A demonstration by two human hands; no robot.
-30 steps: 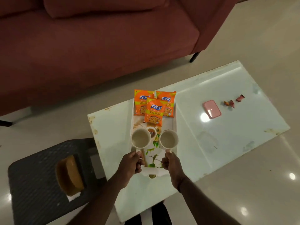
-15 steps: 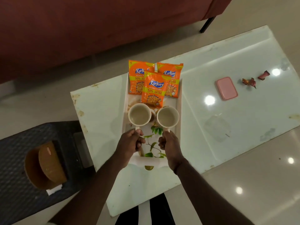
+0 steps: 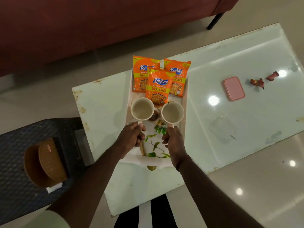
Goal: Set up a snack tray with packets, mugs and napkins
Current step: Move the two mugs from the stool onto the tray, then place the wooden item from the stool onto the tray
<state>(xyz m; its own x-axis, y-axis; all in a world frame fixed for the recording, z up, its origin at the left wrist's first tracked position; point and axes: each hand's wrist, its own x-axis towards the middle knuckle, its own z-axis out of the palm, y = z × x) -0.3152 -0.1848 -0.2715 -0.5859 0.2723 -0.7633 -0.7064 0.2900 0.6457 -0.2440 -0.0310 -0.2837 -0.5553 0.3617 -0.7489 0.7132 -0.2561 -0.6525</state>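
Your left hand point(image 3: 131, 137) is gripping the left mug point(image 3: 142, 109) by its handle, your right hand point(image 3: 172, 140) the right mug point(image 3: 172, 112), both over the tray point(image 3: 185, 102) holding 3 packets point(image 3: 158, 87), sitting on the glossy white table point(image 3: 222, 119) facing a red sofa point(image 3: 98, 25).

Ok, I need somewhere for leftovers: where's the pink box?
The pink box lies on the white table, right of the tray, with sweet wrappers just beyond it.
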